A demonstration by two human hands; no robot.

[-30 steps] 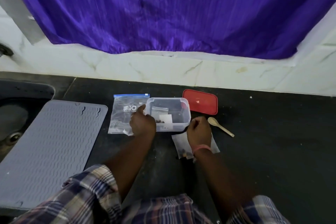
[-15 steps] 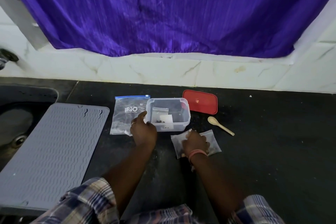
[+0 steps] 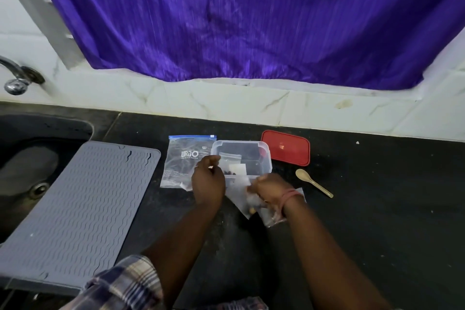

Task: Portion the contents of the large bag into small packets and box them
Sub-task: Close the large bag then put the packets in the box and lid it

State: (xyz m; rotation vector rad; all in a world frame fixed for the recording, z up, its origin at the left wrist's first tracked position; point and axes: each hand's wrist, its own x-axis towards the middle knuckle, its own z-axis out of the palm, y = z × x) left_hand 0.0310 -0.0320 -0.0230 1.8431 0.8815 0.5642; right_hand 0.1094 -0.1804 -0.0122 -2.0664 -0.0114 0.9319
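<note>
Soft, even, rather dim light, with weak shadows on the dark counter. The purple curtain is streaked by motion blur, and both hands look smeared. Wide-angle bending curves the wall's tile line at the left and right edges.

purple curtain, red lid, grey wavy-patterned mat, black counter, plaid sleeve

Your counter: mat left over sink; large bag left of box, touching; lid right; spoon right-front; packet in box.
</note>
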